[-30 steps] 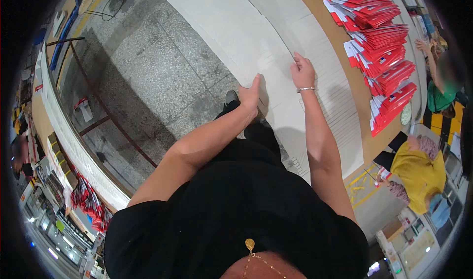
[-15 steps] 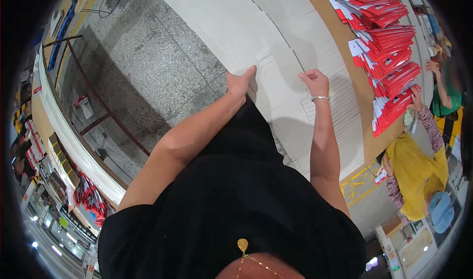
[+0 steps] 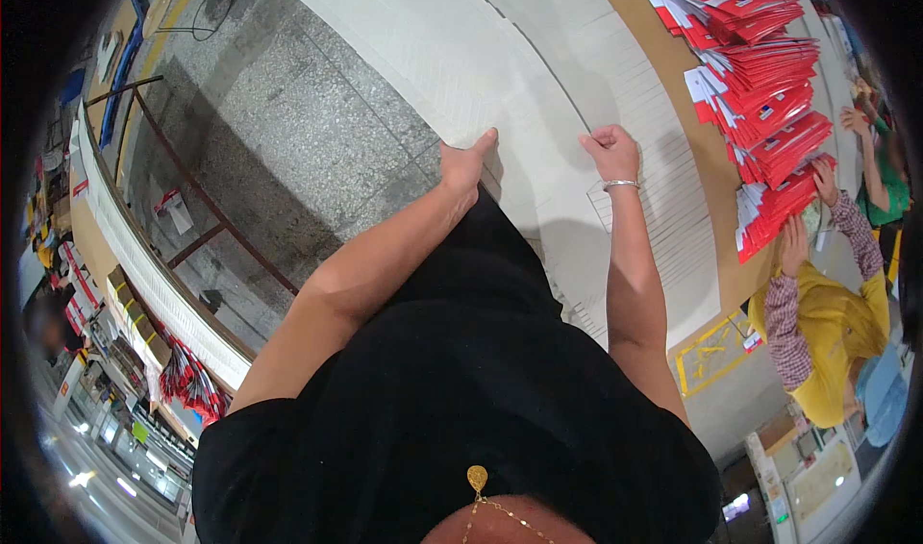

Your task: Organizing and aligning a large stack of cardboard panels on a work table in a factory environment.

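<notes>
A long white sheet [image 3: 423, 59] lies along the table in front of me, with a second white sheet with fine printed lines [image 3: 659, 198] partly beneath it on the right. My left hand [image 3: 464, 166] grips the upper sheet's left edge, thumb on top and fingers hidden underneath. At the same sheet's right edge my right hand [image 3: 613, 152] is closed in a pinch. Faint fold or cut lines run across the paper between my hands.
Fanned stacks of red and white packets [image 3: 764, 92] line the brown table margin [image 3: 663, 54] on the right. A person in a yellow top [image 3: 822, 323] reaches to them, another person in green [image 3: 889, 193] beyond. On the left are a metal frame [image 3: 197, 193] and a stool [image 3: 159, 11].
My hands keep their hold on the white sheet and have hardly moved. The person in yellow now has both hands at the nearest red stack. The view has shifted slightly.
</notes>
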A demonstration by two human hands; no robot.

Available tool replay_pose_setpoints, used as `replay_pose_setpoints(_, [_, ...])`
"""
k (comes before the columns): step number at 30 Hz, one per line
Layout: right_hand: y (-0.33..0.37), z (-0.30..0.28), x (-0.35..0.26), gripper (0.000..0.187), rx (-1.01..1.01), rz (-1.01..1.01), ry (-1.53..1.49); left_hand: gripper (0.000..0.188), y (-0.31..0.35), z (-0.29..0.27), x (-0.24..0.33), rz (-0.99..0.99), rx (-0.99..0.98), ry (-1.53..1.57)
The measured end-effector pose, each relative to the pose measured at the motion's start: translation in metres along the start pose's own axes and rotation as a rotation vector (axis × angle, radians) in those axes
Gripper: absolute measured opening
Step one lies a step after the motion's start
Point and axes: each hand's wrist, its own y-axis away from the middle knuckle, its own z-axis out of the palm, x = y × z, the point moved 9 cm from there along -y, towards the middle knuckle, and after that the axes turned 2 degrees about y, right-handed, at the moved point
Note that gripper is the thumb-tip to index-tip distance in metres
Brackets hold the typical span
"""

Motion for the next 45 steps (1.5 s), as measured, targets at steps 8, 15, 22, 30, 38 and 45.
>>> replay_pose_setpoints(8, [-0.005, 0.0, -0.018, 0.028, 0.009, -0.062, 0.046, 0.063, 0.001, 0.0, 0.001, -0.119, -0.031, 0.041])
replay_pose_setpoints(15, [-0.007, 0.003, -0.007, 0.03, -0.045, -0.006, -0.052, 0.062, 0.003, 0.005, 0.014, -0.097, 0.002, 0.052])
replay_pose_setpoints(22, [-0.01, 0.011, -0.011, 0.034, -0.095, -0.075, -0.035, 0.064, -0.011, -0.001, 0.0, -0.075, -0.037, 0.031])
replay_pose_setpoints(30, [-0.013, 0.008, -0.037, 0.028, -0.028, -0.124, 0.011, 0.071, -0.017, -0.005, 0.021, -0.045, 0.08, 0.039])
replay_pose_setpoints(38, [-0.023, 0.019, -0.021, 0.025, -0.026, 0.001, -0.025, 0.075, -0.03, -0.008, 0.023, 0.052, 0.062, 0.038])
replay_pose_setpoints(45, [-0.027, 0.023, -0.021, 0.027, -0.019, 0.031, -0.004, 0.073, -0.038, -0.016, 0.013, 0.012, 0.106, -0.012])
